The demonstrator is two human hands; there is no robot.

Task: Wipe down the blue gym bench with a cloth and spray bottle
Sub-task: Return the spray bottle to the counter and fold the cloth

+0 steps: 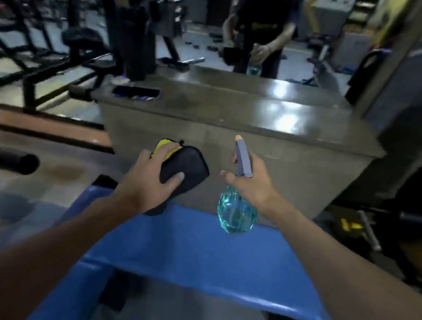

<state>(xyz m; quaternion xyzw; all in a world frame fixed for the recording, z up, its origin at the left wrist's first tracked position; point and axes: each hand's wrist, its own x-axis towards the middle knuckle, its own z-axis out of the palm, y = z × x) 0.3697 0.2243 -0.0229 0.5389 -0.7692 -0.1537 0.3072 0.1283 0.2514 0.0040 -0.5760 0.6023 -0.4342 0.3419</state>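
cloth (180, 172) gripped by left hand (150, 177), bottle (237, 212) by right hand (251, 182), frame centre; nozzle best aimed down at bench (195, 252).

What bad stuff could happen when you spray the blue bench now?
1. The nozzle of the bottle points ahead at the grey ledge, not down at the bench, so a squirt now would probably miss.
2. The right hand grips the bottle only at its neck, the round body hanging below; it might slip.
3. The left hand holds the cloth bunched up, so it may wipe just a narrow strip.
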